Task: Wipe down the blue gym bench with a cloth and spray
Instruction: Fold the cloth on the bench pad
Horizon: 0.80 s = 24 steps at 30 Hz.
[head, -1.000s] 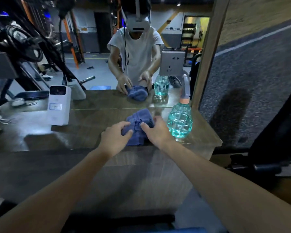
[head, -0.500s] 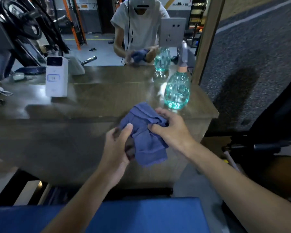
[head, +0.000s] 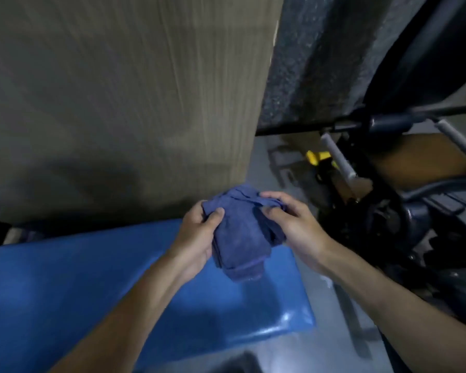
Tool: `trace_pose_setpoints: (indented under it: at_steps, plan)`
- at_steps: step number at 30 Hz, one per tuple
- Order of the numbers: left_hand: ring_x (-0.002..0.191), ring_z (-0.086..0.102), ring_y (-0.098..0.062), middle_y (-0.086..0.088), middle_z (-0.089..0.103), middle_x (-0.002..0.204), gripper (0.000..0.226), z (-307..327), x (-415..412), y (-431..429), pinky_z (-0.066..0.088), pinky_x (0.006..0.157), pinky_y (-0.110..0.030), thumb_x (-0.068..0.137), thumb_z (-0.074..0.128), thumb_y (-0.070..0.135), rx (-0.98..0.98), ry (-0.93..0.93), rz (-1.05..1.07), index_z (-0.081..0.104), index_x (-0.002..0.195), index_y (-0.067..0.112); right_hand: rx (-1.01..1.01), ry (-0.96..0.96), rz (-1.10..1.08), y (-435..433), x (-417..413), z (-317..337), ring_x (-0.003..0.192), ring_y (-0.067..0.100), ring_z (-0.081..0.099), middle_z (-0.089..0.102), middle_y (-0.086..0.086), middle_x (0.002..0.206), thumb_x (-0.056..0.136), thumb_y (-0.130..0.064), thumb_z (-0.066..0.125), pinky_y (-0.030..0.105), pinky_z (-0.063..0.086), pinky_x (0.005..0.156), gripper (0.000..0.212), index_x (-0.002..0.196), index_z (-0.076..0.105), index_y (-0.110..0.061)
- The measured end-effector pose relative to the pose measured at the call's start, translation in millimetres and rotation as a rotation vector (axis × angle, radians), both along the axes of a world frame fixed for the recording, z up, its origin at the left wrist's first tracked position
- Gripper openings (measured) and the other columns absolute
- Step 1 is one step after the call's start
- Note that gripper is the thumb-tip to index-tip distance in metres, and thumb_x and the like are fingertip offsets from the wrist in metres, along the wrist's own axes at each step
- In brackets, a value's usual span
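Head view: both hands hold bunched blue cloth above far right end of blue bench. Left hand curled round its left side, thumb on top; right hand pinches the right folds. Wooden cabinet panel stands just behind the bench. Dark gym machine with yellow knob to the right.

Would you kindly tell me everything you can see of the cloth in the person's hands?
The cloth is a dull blue-violet, towel-like fabric, bunched into loose layered folds, with a stitched hem at its hanging lower end. It is held over the right part of the blue bench. The left hand grips its left side, thumb across the front; the right hand pinches its upper right folds. Whether the lower end touches the bench is unclear.
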<state>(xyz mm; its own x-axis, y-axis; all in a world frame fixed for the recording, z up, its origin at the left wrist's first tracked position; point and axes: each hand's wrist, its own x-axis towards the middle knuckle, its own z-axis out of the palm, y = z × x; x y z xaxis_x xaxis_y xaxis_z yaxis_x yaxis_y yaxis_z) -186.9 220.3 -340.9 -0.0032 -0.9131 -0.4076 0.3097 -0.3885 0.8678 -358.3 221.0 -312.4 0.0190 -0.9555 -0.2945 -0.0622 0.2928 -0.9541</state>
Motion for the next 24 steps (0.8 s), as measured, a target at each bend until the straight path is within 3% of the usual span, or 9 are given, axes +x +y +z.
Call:
trace_pose_setpoints:
  at_steps: [4,6,8,10,15,17,20,22,24]
  plan:
    - [0.112,0.063,-0.030,-0.024,0.063,0.127,0.034,-78,-9,10,0.053,0.094,-0.043,0.104,0.039,0.015,0.129,0.251,-0.186,0.055,0.128,-0.002,-0.070,0.315,0.127,18,-2,-91,0.076,0.005,0.051,0.057,-0.003,0.087,0.078,-0.028,0.079,0.020,0.044,0.072,0.038,0.101,0.053,-0.013]
    - [0.111,0.064,-0.028,-0.021,0.064,0.127,0.041,-114,-8,14,0.054,0.091,-0.043,0.103,0.034,0.023,0.181,0.342,-0.314,0.056,0.130,0.002,-0.077,0.423,0.205,24,-3,-135,0.089,0.013,0.054,0.058,0.005,0.102,0.069,-0.034,0.085,0.031,0.047,0.084,0.058,0.108,0.048,-0.013]
    - [0.107,0.065,-0.029,-0.020,0.064,0.127,0.040,-150,-11,17,0.053,0.088,-0.046,0.101,0.031,0.019,0.197,0.343,-0.341,0.056,0.129,0.003,-0.092,0.627,0.294,25,-4,-178,0.105,0.016,0.051,0.052,0.004,0.118,0.066,-0.041,0.086,0.026,0.041,0.091,0.074,0.123,0.043,-0.018]
    - [0.094,0.067,-0.029,-0.017,0.067,0.112,0.029,-182,-11,16,0.055,0.079,-0.047,0.100,0.032,0.011,0.197,0.283,-0.307,0.057,0.114,0.009,-0.200,0.837,0.299,23,-4,-211,0.107,0.019,0.053,0.058,0.004,0.118,0.075,-0.039,0.077,0.026,0.039,0.086,0.063,0.127,0.047,-0.018]
    - [0.088,0.069,-0.036,-0.016,0.063,0.090,0.019,-216,17,-6,0.058,0.077,-0.053,0.094,0.038,0.000,0.035,0.050,-0.406,0.049,0.087,0.013,-0.565,0.966,0.079,15,-2,-246,0.079,0.031,0.057,0.064,0.003,0.076,0.083,-0.017,0.058,0.039,0.046,0.068,0.005,0.087,0.061,-0.018]
    - [0.084,0.072,-0.035,-0.016,0.069,0.086,0.009,-216,24,-7,0.061,0.070,-0.047,0.097,0.049,0.002,-0.042,-0.101,-0.391,0.049,0.094,0.011,-0.645,0.913,0.081,15,-2,-249,0.077,0.025,0.055,0.058,-0.004,0.070,0.085,-0.013,0.056,0.034,0.040,0.067,0.008,0.080,0.058,-0.019]
    - [0.073,0.067,-0.027,-0.021,0.065,0.096,0.043,-220,23,-2,0.060,0.062,-0.040,0.089,0.068,0.003,-0.142,-0.302,-0.347,0.039,0.119,0.015,-0.694,0.754,0.169,22,4,-250,0.090,0.018,0.059,0.064,-0.006,0.089,0.090,-0.034,0.056,0.024,0.039,0.072,0.010,0.087,0.060,-0.025]
    - [0.070,0.066,-0.024,-0.023,0.065,0.099,0.051,-222,19,1,0.059,0.058,-0.035,0.087,0.071,0.005,-0.211,-0.362,-0.357,0.042,0.128,0.016,-0.663,0.832,0.323,28,7,-254,0.100,0.010,0.055,0.059,-0.007,0.108,0.082,-0.059,0.056,0.020,0.041,0.080,0.045,0.112,0.057,-0.025]
    - [0.073,0.069,-0.024,-0.024,0.067,0.101,0.048,-223,19,7,0.059,0.058,-0.031,0.085,0.074,0.006,-0.240,-0.382,-0.338,0.050,0.127,0.010,-0.715,0.971,0.366,30,8,-261,0.105,0.014,0.053,0.057,-0.003,0.111,0.081,-0.049,0.062,0.027,0.041,0.086,0.047,0.117,0.057,-0.020]
